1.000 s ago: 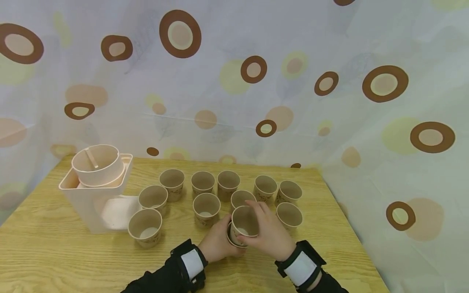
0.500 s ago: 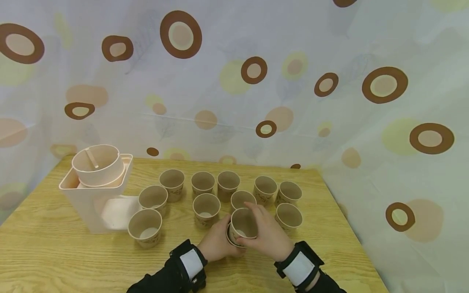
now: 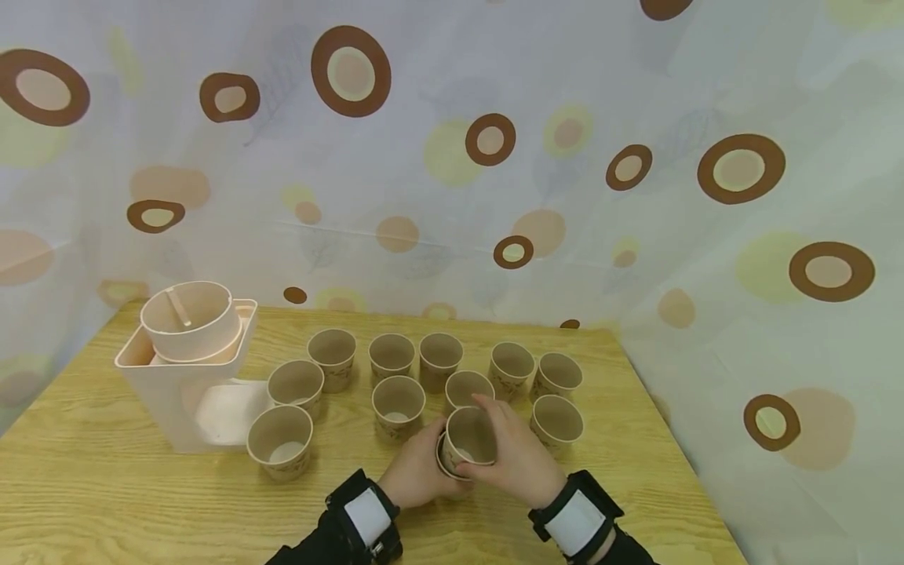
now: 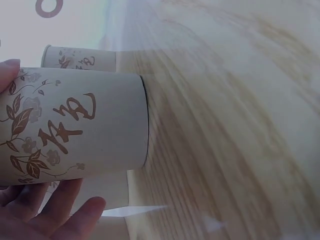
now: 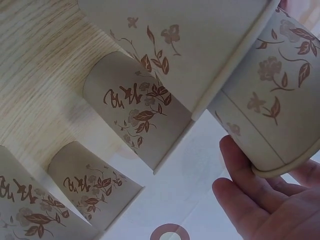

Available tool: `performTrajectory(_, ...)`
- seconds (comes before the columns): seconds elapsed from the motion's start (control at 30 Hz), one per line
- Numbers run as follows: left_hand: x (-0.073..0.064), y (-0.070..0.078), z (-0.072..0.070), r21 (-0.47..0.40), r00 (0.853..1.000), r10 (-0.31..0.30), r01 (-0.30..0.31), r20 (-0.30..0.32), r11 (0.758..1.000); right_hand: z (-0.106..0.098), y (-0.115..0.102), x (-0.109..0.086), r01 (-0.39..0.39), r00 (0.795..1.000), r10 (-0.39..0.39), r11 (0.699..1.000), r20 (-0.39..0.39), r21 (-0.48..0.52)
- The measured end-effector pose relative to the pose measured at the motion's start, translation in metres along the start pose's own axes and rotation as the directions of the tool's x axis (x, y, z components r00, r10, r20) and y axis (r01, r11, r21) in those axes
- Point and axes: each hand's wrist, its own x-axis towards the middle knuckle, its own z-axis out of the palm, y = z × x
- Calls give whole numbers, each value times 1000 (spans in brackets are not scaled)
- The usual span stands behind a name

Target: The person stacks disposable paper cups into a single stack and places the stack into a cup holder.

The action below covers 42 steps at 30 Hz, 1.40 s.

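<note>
Backdrop: pale cloth (image 3: pixel 424 78) with brown rings and soft beige and yellow spots hung behind a wood-grained table (image 3: pixel 141 502).
Right hand (image 3: pixel 524 459): it grasped the upper cup (image 3: pixel 471 435), thumb and fingers curved round the side near the rim; the cup leaned rather than standing straight.
Left hand (image 3: pixel 419 472): it was clasped round the lower cup (image 4: pixel 85 125), which bore brown leaves, flowers and written characters (its base was at the tabletop, or very close to it).
Meeting of the two: the upper cup's bottom end was at the mouth of the lower cup, whose rim showed as a crescent on the left and near side; how deep it sat, I could not tell.
Wrists: each wore a black band with a white patch (image 3: pixel 368 514), a black sleeve (image 3: pixel 318 541) below it.
Nearest neighbours: one upright cup (image 3: pixel 469 386) stood just behind the pair, with others left and right of the hands.
Farther cups: two (image 3: pixel 391 351) were side by side at the back middle, two more (image 3: pixel 512 361) at the back right, and three (image 3: pixel 280 435) ran in a slanting line on the left.
Left end: a pale pink container (image 3: pixel 162 400) carried a round tub (image 3: pixel 191 345) on top, a narrow strip (image 3: pixel 178 306) inside it.
</note>
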Motion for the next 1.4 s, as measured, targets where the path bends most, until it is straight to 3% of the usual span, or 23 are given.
performTrajectory(0.37, -1, -1, 3, 25, 999, 16, -16, -29, 1000, -2, 1, -1, 10, 1000, -11, 1000, 9, 15)
performTrajectory(0.63, -6, -2, 9, -38, 998, 52, -54, -39, 998, 2, 5, -3, 67, 998, -68, 997, -15, -38)
performTrajectory(0.87, -6, -3, 10, -65, 998, 50, -52, -44, 996, 2, 8, -1, 110, 993, -113, 991, -41, -80)
performTrajectory(1.03, -4, -2, 8, -69, 997, 59, -62, -53, 996, 0, 8, 0, 118, 992, -121, 990, -29, -78)
performTrajectory(1.27, -6, 1, 5, -82, 1000, 4, -6, -30, 997, -1, 6, 1, 100, 995, -99, 994, 30, -53)
performTrajectory(1.4, -6, 0, 7, -47, 999, 22, -24, -46, 999, 0, 6, 1, 81, 995, -79, 996, 60, -37)
